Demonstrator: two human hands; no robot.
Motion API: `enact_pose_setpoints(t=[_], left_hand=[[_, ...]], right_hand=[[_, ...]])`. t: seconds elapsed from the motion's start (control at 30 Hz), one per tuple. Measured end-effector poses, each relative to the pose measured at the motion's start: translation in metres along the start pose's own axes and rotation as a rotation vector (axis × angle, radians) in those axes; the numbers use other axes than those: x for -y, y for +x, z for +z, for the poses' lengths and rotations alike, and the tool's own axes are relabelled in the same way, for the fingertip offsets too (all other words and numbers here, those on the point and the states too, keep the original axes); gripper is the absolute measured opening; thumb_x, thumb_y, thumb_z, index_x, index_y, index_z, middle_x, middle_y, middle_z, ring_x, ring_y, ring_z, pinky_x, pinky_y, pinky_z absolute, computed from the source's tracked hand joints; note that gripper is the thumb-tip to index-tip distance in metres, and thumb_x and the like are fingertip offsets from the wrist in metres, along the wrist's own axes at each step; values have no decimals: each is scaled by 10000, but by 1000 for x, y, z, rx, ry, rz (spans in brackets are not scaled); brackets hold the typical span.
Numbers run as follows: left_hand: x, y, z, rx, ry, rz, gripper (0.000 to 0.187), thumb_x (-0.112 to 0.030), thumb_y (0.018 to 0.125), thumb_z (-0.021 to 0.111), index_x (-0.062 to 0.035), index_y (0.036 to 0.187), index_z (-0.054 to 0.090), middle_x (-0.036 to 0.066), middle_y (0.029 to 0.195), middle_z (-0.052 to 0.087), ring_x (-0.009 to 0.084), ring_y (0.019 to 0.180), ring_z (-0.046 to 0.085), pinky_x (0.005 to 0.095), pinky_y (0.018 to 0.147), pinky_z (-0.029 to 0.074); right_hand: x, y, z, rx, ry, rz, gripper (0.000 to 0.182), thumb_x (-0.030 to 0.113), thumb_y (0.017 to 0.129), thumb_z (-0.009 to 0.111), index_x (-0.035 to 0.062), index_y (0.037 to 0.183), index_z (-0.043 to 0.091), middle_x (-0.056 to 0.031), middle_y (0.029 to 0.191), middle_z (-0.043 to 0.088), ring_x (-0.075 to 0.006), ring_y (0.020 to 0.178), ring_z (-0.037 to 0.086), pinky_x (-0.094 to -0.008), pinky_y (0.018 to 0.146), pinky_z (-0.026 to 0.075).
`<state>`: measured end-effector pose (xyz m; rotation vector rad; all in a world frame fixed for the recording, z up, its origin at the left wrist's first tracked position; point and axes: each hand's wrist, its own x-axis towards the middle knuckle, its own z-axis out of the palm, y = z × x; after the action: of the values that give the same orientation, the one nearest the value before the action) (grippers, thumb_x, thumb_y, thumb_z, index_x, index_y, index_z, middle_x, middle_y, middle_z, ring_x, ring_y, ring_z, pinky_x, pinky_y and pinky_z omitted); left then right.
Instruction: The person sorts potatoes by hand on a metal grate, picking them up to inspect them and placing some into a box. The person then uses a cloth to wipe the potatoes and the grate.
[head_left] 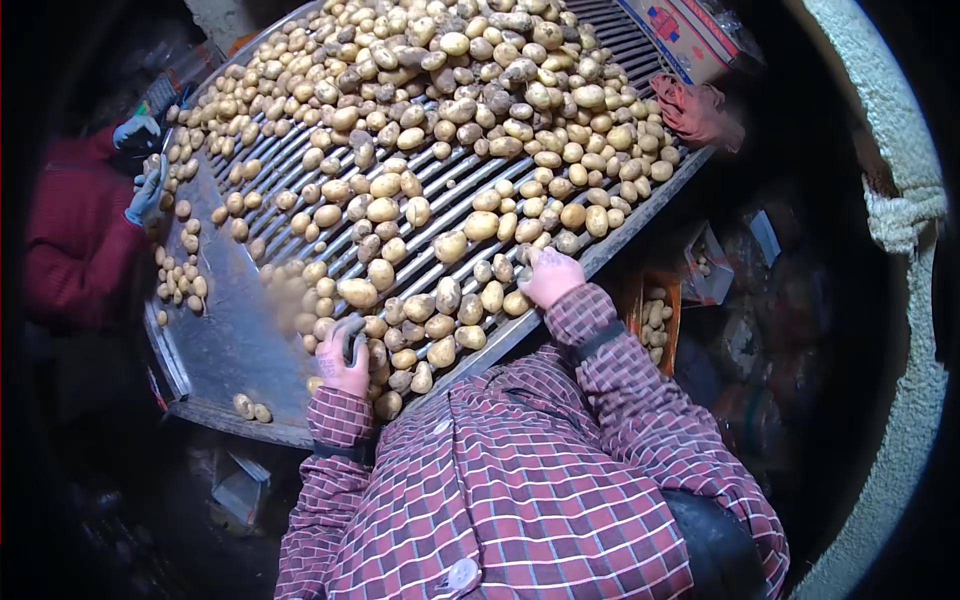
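Many yellow-brown potatoes (450, 245) lie on a slatted metal sorting table (440, 170), heaped highest at its far side. My left hand (343, 362) rests at the near edge among potatoes, beside the smooth metal plate; its fingers are curled, and what they hold, if anything, is hidden. Near the table's right front edge, my right hand (552, 277) reaches over potatoes with its fingers bent down and together. Its fingertips are partly hidden, so I cannot make out what is in them.
At the left a person in a dark red top (85, 225) works with gloved hands (148, 190). An orange crate of potatoes (672, 345) stands right of the table. A printed box (685, 35) and red cloth (698, 112) lie at the back right. A thick pale pipe (900, 130) curves beyond.
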<state>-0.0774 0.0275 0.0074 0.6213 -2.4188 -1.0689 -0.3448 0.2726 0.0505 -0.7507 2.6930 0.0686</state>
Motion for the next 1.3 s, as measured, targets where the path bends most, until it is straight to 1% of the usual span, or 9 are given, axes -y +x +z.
enact_pose_setpoints(t=[0.17, 0.53, 0.63, 0.7, 0.77, 0.83, 0.9, 1.1, 1.3], left_hand=[[-3, 0, 9, 202, -1064, -752, 294, -178, 956, 591, -17, 1203, 587, 103, 1118, 638, 245, 1057, 630, 382, 873, 527], [-16, 12, 27, 682, -1961, -948, 663, -562, 968, 471, -100, 1437, 390, 195, 1456, 437, 393, 1273, 513, 506, 928, 553], [-22, 4, 15, 612, -1545, -857, 540, -232, 913, 654, -16, 1364, 449, 178, 1348, 549, 301, 1205, 587, 370, 938, 547], [-34, 8, 12, 556, -899, -73, 492, -19, 838, 707, 12, 1286, 506, 148, 1242, 614, 252, 1121, 634, 325, 935, 529], [-33, 13, 15, 637, -1009, -310, 399, 1, 836, 682, 15, 1205, 531, 137, 1194, 603, 263, 1112, 630, 352, 921, 534], [-32, 22, 12, 648, -1654, -1162, 350, 38, 834, 663, -56, 1149, 543, 158, 1166, 586, 287, 1123, 617, 364, 907, 536], [-11, 9, 34, 701, -1181, -677, 431, 39, 808, 689, -105, 1193, 559, 155, 1241, 563, 326, 1209, 568, 372, 930, 529], [-26, 19, 39, 745, -900, -385, 772, -27, 739, 734, -189, 1443, 462, 162, 1439, 477, 356, 1299, 497, 404, 1019, 489], [-35, 15, 25, 556, -1423, -798, 632, -373, 970, 567, -118, 1503, 341, 73, 1361, 548, 189, 1147, 589, 301, 914, 510]], right_hand=[[63, 5, 3, -49, -180, -279, 152, 213, 834, 611, 134, 953, 663, -100, 969, 627, -261, 958, 636, -401, 791, 520], [87, -37, -11, 15, 516, -515, 574, 420, 824, 676, 108, 1288, 550, -140, 1225, 575, -318, 1107, 590, -412, 974, 480], [45, -4, -13, 41, 243, -17, 586, 476, 808, 704, 115, 1248, 563, -163, 1210, 550, -326, 1078, 606, -422, 934, 504], [33, 10, -9, 91, 61, 114, 532, 477, 818, 701, 135, 1209, 583, -180, 1210, 517, -329, 1078, 606, -422, 911, 524], [42, 19, -1, 158, -60, 164, 469, 415, 814, 726, 147, 1176, 599, -171, 1283, 446, -330, 1069, 606, -426, 870, 554], [40, 19, 19, 118, -16, 140, 442, 357, 797, 746, 145, 1154, 595, -180, 1251, 440, -335, 1049, 611, -427, 881, 544], [28, 19, 19, 101, 75, 89, 477, 381, 770, 747, 129, 1147, 600, -199, 1205, 482, -364, 1055, 604, -440, 919, 521], [53, -15, 6, -38, 575, -260, 625, 433, 730, 745, 113, 1247, 598, -265, 1157, 546, -403, 1105, 578, -444, 994, 466], [126, -54, -15, 138, 531, -543, 872, 344, 743, 800, 75, 1456, 377, -247, 1259, 534, -395, 1185, 539, -442, 996, 458]])
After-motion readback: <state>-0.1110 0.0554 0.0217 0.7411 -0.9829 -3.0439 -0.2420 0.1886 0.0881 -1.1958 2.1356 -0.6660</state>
